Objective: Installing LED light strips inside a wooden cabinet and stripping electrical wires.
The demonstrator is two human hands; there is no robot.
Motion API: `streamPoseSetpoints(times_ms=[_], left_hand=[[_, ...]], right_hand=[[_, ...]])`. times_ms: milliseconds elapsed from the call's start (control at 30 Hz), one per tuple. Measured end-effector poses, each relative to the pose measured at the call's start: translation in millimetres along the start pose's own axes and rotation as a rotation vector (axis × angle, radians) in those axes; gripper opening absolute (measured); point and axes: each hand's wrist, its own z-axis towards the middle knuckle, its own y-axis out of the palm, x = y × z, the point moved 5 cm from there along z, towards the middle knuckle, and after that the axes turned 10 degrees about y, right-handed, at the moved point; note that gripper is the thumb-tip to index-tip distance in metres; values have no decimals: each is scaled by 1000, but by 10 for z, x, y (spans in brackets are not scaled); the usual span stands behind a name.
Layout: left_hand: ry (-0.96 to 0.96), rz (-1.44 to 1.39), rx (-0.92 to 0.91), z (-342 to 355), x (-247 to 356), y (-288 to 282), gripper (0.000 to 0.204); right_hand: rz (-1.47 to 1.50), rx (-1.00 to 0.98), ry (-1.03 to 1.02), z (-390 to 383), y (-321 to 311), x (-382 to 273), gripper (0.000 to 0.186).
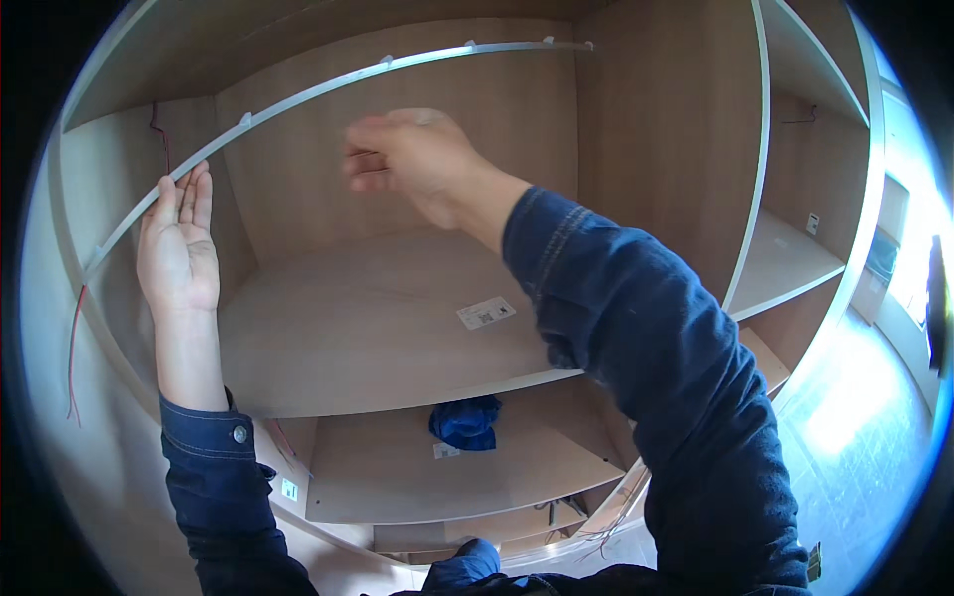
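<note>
A long white strip light (pixel 328 86) with small clips spans the upper part of the open wooden cabinet. A thin red wire (pixel 74 348) hangs from its left end. My left hand (pixel 181 243) is closed on the strip near that end, palm up, thumb and fingers on either side. In front of the cabinet's back panel, below the strip, my right hand (pixel 412 159) is raised in mid-air and apart from the strip. Its fingers look partly bent, but motion smears them, and I cannot make out anything in them.
Beneath my arms is a wooden shelf (pixel 358 328) bearing a white label (pixel 486 313). A blue cloth-like bundle (pixel 465 422) lies in the lower compartment. Another red wire (pixel 159 134) comes out at the left side. Open side shelves (pixel 785 268) stand right, beside a shiny floor (pixel 845 417).
</note>
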Motion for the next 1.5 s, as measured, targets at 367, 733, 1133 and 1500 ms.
streamPoseSetpoints(times_ms=[367, 733, 1133, 1500], left_hand=[[-57, -46, 18, 220, -447, -530, 22], [-28, -63, -1, 374, -569, -533, 24], [-6, -38, -10, 478, -638, -531, 24], [6, -83, -35, 444, -649, -429, 25]], right_hand=[[38, 584, -114, 61, -1161, -174, 25], [89, 515, -227, 281, -1373, -311, 28], [56, 552, -311, 406, -1461, -500, 22], [18, 543, -337, 463, -1516, -692, 25]])
